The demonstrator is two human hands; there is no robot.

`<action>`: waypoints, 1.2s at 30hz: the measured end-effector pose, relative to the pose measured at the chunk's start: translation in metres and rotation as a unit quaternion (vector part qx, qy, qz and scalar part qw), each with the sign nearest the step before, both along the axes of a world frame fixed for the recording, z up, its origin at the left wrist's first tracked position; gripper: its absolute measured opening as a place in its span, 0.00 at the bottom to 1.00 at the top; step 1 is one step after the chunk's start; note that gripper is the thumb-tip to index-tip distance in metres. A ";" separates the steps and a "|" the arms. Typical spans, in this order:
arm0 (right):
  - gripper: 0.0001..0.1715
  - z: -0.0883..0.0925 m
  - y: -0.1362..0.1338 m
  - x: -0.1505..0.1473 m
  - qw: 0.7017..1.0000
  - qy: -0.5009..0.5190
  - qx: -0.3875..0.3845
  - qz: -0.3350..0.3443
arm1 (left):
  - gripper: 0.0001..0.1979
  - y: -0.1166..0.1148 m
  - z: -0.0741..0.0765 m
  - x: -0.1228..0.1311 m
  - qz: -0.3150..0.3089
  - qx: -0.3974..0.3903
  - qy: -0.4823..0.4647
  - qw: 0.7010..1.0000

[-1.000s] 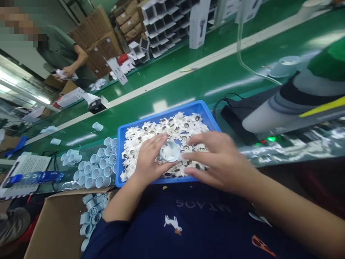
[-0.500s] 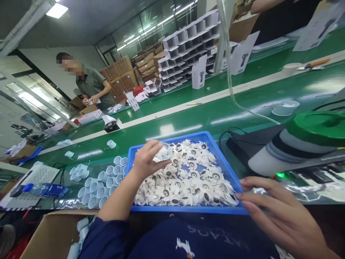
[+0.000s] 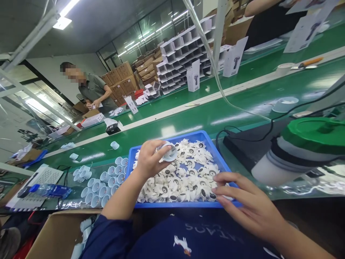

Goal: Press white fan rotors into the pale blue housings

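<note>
Left of the blue plastic tray [image 3: 185,205], a cardboard box [image 3: 54,233] holds pale blue cup-shaped parts [image 3: 86,225], cut off by the lower frame edge. More cups [image 3: 97,187] stand on the green conveyor belt [image 3: 215,122] beside the tray's left wall, placed within easy reach of my left hand [image 3: 149,160]. That hand is raised over the tray's far left corner, its fingers [image 3: 159,147] pinching a white round piece [image 3: 170,151] and partly hiding it; it may be a cup, but the view is poor. The tray gathers white frilled parts [image 3: 180,181] with dark centres in one heap between my hands, so both can reach them. My right hand [image 3: 249,205], well apart from the left, rests its fingertips [image 3: 218,190] on the heap near the tray's near right corner, holding nothing visible. Right of the tray, a green-capped cylinder [image 3: 309,138] is cut off by the frame.
</note>
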State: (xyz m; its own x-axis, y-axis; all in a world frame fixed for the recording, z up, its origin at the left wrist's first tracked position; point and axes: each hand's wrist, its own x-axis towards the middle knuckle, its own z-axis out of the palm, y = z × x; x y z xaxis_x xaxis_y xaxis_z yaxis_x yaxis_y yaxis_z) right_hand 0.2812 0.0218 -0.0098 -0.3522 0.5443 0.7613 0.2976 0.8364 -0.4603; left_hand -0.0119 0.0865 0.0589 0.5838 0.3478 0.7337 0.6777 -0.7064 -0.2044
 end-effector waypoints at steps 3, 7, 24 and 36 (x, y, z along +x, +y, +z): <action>0.06 0.015 0.007 -0.012 0.999 -0.022 0.029 -0.001 | 0.22 -0.012 0.000 0.011 -0.001 -0.020 0.016 1.000; 0.09 0.036 0.019 -0.030 0.994 -0.058 0.080 -0.050 | 0.30 -0.028 -0.002 0.026 -0.008 -0.068 0.010 0.998; 0.06 0.064 0.045 -0.038 0.918 -0.303 0.231 0.115 | 0.25 -0.029 -0.001 0.018 -0.119 -0.633 -0.033 0.765; 0.05 0.055 0.050 -0.039 0.953 -0.245 0.166 0.068 | 0.22 -0.042 -0.005 0.037 -0.045 -0.355 -0.019 0.934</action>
State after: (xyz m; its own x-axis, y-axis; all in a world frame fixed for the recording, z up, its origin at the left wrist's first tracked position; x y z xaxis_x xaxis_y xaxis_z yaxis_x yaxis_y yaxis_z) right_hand 0.2419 0.0716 0.0449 -0.7598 0.2267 0.6093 0.2881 0.9576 0.0030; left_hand 0.0246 0.0441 0.0542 0.6131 0.7043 0.3578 0.6056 -0.7099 0.3595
